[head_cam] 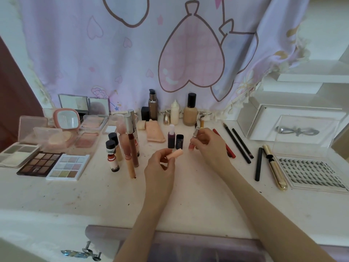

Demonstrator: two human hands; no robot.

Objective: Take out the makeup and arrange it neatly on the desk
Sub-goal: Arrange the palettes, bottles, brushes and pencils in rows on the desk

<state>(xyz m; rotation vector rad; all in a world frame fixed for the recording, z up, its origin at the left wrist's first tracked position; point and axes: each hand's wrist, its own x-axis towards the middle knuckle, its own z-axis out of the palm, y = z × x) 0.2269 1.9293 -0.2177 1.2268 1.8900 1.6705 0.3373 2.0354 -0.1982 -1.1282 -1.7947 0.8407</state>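
A pale lilac curtain (117, 53) printed with pink hearts hangs behind the worktop (56, 195), its frilled hem reaching down to the back edge. At the right stand white shelves (306, 78), and below them a white tray (264, 118) holds a clear box bearing a silver bow (297, 131). At the near edge lies a translucent purple pouch (188, 244), and to its left a small cluster of metal hardware (83, 253). A reddish-brown surface (13, 103) fills the far left.

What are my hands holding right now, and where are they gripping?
Left hand pinches a peach cap at its near end. Right hand grips a silver lipstick tube around its lower part.
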